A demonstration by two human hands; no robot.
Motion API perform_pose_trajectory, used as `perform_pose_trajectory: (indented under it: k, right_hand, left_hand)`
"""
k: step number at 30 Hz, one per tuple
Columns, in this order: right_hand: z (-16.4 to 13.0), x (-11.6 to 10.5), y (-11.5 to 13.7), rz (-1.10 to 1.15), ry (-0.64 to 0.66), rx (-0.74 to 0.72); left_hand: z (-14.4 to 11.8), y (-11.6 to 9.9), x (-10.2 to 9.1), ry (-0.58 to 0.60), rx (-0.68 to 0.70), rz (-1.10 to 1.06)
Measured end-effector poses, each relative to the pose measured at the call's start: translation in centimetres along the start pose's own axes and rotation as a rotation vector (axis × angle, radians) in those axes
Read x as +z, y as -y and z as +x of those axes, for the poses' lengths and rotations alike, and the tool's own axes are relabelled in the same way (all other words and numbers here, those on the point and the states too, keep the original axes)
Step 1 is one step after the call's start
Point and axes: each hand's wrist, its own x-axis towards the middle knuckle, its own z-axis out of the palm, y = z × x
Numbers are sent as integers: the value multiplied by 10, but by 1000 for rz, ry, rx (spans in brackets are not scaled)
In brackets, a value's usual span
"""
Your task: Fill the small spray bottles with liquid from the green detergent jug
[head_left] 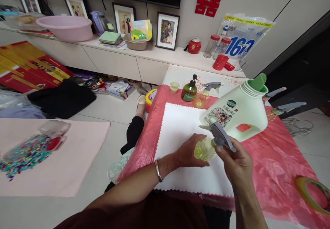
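A small clear spray bottle [205, 150] with yellowish liquid is tilted above the white scalloped mat [177, 119]. My left hand [189, 150] is wrapped around its body. At the neck, my right hand [238, 160] closes on the grey trigger spray head [222, 137], thumb against the collar. The head sits on the bottle's neck; how tightly, I cannot tell. Just beyond my hands stands a big pale green jug [239, 112] with a green cap or cup tipped in its mouth. A green pump bottle [189, 91] and an orange spray bottle [202, 98] stand behind the mat.
Red plastic sheeting [278, 163] covers the table. A roll of tape [313, 193] lies at right, and more spray bottles [286, 108] stand behind the jug. A small cup [174, 87] is at the back. Left, colourful bits [28, 153] lie on a pink surface [77, 153].
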Motion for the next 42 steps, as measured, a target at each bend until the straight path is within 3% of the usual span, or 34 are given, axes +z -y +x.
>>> perform_pose_trajectory:
  k: [4,16,25,33,42]
  right_hand:
    - [-3,-6,1,17,59,32]
    - [-3,17,-2,125,-139,36]
    - [-7,13,-4,232,-32,54]
    - [-3,20,-8,275,-124,30]
    - [-2,21,-4,328,-36,49]
  left_hand:
    - [-1,1,0,-8,35,-6]
    - [-1,0,-1,-4,2,-8]
    - [-2,-3,-1,-16,-12,-46]
    - [-3,1,1,-26,-10,-32]
    - [-2,-2,1,-33,-68,-62]
